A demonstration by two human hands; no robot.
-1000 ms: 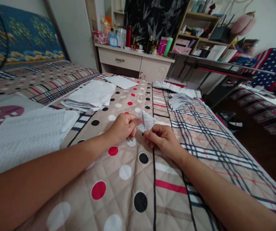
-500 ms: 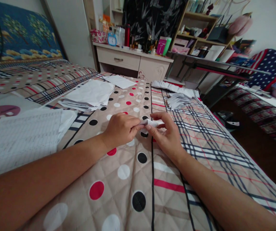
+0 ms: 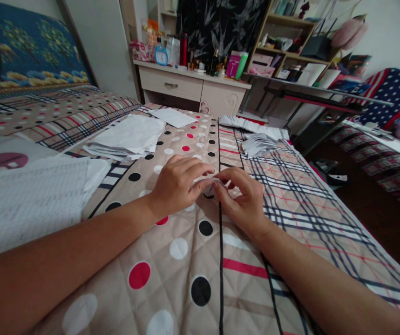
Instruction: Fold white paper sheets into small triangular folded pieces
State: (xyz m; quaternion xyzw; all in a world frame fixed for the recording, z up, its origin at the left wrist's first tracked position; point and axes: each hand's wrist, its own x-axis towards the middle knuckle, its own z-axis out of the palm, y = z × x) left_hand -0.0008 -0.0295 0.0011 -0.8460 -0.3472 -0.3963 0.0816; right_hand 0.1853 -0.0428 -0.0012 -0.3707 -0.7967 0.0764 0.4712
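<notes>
My left hand (image 3: 179, 185) and my right hand (image 3: 244, 199) meet over the quilted bed cover (image 3: 200, 260), fingertips pressed together on a small folded piece of paper (image 3: 211, 188). Only a sliver of the paper shows between the fingers; the rest is hidden by both hands. Both hands rest low on the cover, near a black dot and the black stripe.
A loose stack of white sheets (image 3: 126, 137) lies at the left, a printed sheet (image 3: 32, 195) nearer me. A pile of small folded papers (image 3: 259, 144) sits at the right. A dresser (image 3: 193, 88) and cluttered shelves (image 3: 290, 56) stand behind; the bed edge drops off at the right.
The paper was held up as an open triangle; it has been brought down to the cover and folded smaller, with both hands closing over it.
</notes>
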